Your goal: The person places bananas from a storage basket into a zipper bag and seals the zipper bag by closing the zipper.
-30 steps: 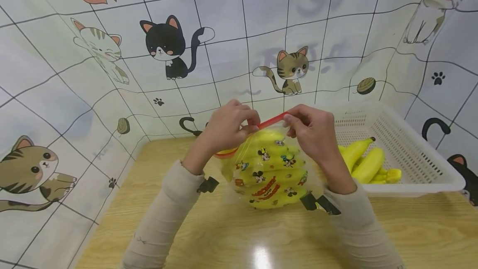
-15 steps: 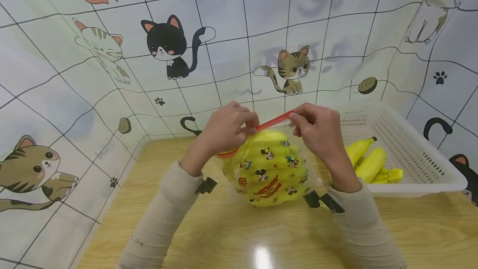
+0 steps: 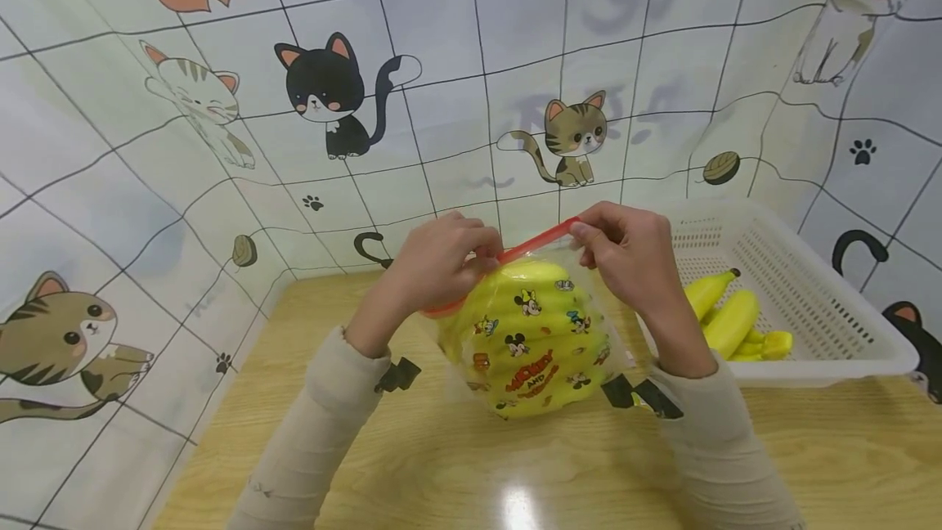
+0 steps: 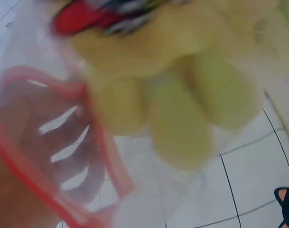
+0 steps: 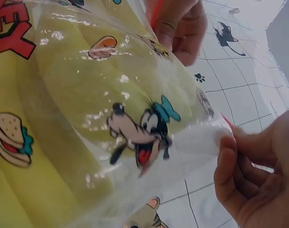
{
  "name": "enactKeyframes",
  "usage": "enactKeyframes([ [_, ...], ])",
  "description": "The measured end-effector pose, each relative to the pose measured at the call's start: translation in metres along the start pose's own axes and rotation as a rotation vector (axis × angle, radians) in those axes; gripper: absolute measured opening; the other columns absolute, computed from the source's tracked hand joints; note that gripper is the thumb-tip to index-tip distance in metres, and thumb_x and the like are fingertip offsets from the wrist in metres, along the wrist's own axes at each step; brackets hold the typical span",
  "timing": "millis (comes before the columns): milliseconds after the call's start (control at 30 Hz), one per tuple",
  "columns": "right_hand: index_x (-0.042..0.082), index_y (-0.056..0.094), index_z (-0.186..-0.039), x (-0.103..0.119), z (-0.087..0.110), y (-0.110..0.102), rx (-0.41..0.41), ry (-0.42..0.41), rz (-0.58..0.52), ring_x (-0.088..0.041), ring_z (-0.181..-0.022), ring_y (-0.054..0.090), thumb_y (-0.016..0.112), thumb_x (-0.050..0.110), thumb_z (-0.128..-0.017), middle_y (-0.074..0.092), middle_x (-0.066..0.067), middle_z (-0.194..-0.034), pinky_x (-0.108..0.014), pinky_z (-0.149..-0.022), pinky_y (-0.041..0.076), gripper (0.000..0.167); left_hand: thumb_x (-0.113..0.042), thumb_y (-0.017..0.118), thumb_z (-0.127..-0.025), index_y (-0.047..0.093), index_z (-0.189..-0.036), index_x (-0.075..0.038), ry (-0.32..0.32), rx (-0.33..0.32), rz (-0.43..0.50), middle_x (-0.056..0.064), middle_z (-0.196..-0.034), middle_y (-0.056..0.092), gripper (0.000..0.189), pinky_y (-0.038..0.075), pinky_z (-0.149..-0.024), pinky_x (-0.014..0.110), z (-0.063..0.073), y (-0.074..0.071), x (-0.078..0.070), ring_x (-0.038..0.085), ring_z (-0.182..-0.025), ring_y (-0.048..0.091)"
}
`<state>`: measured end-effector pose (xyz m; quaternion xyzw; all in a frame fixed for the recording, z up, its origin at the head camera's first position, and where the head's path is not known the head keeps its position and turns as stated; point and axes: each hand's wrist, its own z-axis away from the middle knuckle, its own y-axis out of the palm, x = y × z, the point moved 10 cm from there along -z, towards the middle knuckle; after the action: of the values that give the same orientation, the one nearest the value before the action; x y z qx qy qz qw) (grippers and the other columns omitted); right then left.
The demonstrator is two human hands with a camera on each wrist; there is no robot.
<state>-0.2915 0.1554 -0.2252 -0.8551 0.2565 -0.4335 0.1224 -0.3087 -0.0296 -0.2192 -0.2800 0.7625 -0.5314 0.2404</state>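
A clear plastic zip bag (image 3: 515, 342) with cartoon prints and a red strip (image 3: 539, 240) along its top stands on the table, packed with a bunch of bananas (image 3: 526, 272). My left hand (image 3: 445, 260) pinches the red strip near its middle. At the strip's right end, my right hand (image 3: 629, 256) pinches it between thumb and fingers, pulling that stretch taut. The right wrist view shows both hands, with the right thumb and forefinger (image 5: 234, 140) on the bag's corner. In the blurred left wrist view, banana tips (image 4: 180, 133) show through the plastic beside the red edging (image 4: 113, 166).
A white perforated plastic basket (image 3: 824, 309) with several loose bananas (image 3: 728, 325) stands on the table at right. A cat-printed tile-pattern sheet (image 3: 441, 105) covers the wall behind and at the sides. The wooden table (image 3: 412, 448) stretches toward me.
My right hand has moved slightly right, lengthening the stretch of red strip between the hands. My left hand has shifted a little left and down along the strip. The basket has not moved.
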Motion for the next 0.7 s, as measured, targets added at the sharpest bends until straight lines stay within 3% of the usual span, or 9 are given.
enactKeyframes([
  [233, 0.013, 0.073, -0.098, 0.003, 0.002, 0.008, 0.180, -0.035, 0.000, -0.017, -0.060, 0.056, 0.075, 0.023, -0.096, 0.067, -0.005, -0.076, -0.025, -0.055, 0.044, 0.010, -0.017, 0.066, -0.100, 0.070, -0.099, -0.018, -0.014, 0.033, 0.047, -0.006, -0.095, 0.068, 0.004, 0.051, -0.081, 0.034, 0.002, -0.004, -0.002, 0.017, -0.095, 0.058],
  [400, 0.017, 0.076, -0.112, -0.002, 0.002, 0.030, 0.297, 0.020, 0.143, -0.021, -0.075, 0.058, 0.087, 0.043, -0.082, 0.075, -0.004, -0.095, -0.031, -0.064, 0.046, 0.042, -0.018, 0.066, -0.101, 0.069, -0.099, -0.017, 0.002, 0.027, 0.003, -0.005, -0.094, 0.067, 0.004, 0.051, -0.080, 0.033, -0.003, -0.010, -0.005, 0.017, -0.093, 0.058],
  [467, 0.015, 0.078, -0.112, -0.004, 0.002, 0.039, 0.310, 0.023, 0.172, -0.021, -0.078, 0.060, 0.089, 0.044, -0.079, 0.077, -0.004, -0.099, -0.032, -0.068, 0.047, 0.045, -0.019, 0.065, -0.102, 0.069, -0.100, -0.017, -0.001, 0.037, -0.009, -0.004, -0.096, 0.067, 0.005, 0.052, -0.080, 0.033, -0.004, -0.008, -0.005, 0.017, -0.092, 0.059],
  [600, 0.012, 0.081, -0.106, -0.009, 0.001, 0.052, 0.291, 0.044, 0.059, -0.019, -0.070, 0.065, 0.088, 0.034, -0.082, 0.079, -0.006, -0.098, -0.034, -0.065, 0.052, 0.034, -0.019, 0.064, -0.102, 0.069, -0.104, -0.016, -0.029, 0.046, -0.027, -0.003, -0.098, 0.066, 0.005, 0.053, -0.078, 0.032, -0.004, -0.004, 0.002, 0.017, -0.088, 0.060],
  [700, 0.011, 0.081, -0.102, -0.017, 0.002, 0.059, 0.286, 0.108, -0.062, -0.019, -0.068, 0.065, 0.088, 0.029, -0.083, 0.079, -0.007, -0.094, -0.032, -0.063, 0.053, 0.027, -0.018, 0.065, -0.102, 0.068, -0.105, -0.017, -0.038, 0.041, -0.035, -0.003, -0.099, 0.065, 0.005, 0.053, -0.076, 0.031, -0.003, -0.001, 0.006, 0.017, -0.084, 0.059],
])
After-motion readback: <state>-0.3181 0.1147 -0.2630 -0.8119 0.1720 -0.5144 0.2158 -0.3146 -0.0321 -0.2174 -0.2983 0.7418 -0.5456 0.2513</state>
